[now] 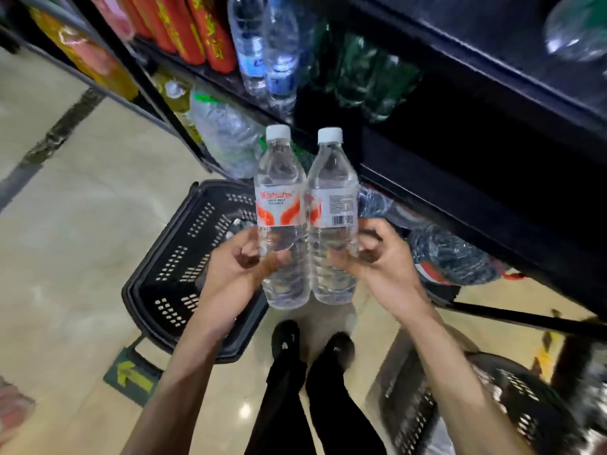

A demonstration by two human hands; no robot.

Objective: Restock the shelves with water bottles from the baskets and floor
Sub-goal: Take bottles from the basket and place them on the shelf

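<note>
Two clear water bottles with white caps stand upright in front of the person, side by side and touching along their bodies. The left bottle (279,205) shows its orange-and-white label, the right bottle (332,205) its barcode. Both hang in the air above the floor (82,224), between the black basket (170,257) and the dark shelf edge (460,192), not yet on any shelf.

What worries me is how low the grip sits. Each bottle is held by its lower half only, so the upper part and cap stick up free. I'd judge that a quick swing toward the shelf could tip one out of the fingers, and the thin ribbed plastic looks soft and slippery to squeeze. A cap could also knock the shelf lip on the way in, and a dropped bottle would land by the black shoes (285,339) or roll under the rack.

The left hand (236,261) has fingers and thumb curled round the lower half of the left bottle, gripping from the outer side. The right hand (377,254) mirrors it on the right bottle. Both forearms reach forward, the hands turned in toward each other.

Further out, shelved bottles (266,54) stand on the rack above. More bottles (450,254) lie low beneath the shelf to the right, and a second basket (512,399) sits on the person's right.
</note>
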